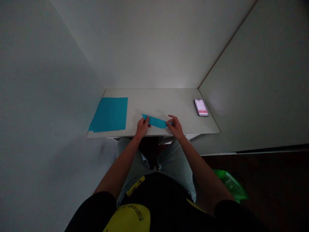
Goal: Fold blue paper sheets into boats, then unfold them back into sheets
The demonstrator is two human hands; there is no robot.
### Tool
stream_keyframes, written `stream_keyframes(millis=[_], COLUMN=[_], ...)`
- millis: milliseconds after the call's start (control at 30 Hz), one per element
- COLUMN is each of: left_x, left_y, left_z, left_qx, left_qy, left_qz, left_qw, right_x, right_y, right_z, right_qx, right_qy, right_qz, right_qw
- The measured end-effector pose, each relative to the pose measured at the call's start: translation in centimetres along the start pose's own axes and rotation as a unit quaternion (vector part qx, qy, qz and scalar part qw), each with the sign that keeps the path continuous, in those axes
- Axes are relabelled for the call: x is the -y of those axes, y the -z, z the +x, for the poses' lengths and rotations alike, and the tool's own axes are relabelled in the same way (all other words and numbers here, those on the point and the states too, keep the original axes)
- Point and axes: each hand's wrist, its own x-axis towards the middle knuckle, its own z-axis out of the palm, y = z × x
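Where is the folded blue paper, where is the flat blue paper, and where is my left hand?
Folded blue paper (155, 121): head view, on its middle, between the hands.
Flat blue paper sheet (108, 114): head view, on the sheet's middle.
Left hand (142, 126): head view, on the back of the hand.

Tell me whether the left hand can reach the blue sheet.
Probably yes. The left hand is near the blue paper sheet on the white table, with no object between them, but it holds the blue paper strip and may need to release it first.
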Motion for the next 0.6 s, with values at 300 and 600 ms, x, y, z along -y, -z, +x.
stream_keyframes(millis=[300,600], left_x=[0.2,0.4], left_y=[0.1,-0.3], left_z=[0.0,-0.3], left_qx=[0.023,-0.011], left_qy=[-0.024,-0.055], left_qz=[0.017,-0.065], left_qw=[0.999,0.996], right_x=[1.2,1.7], right_y=[2.7,5.2], right_z=[-3.1,-1.8], right_qx=[0.160,0.149], right_qy=[0.045,0.062], right_qz=[-0.094,-0.214], right_qw=[0.982,0.963])
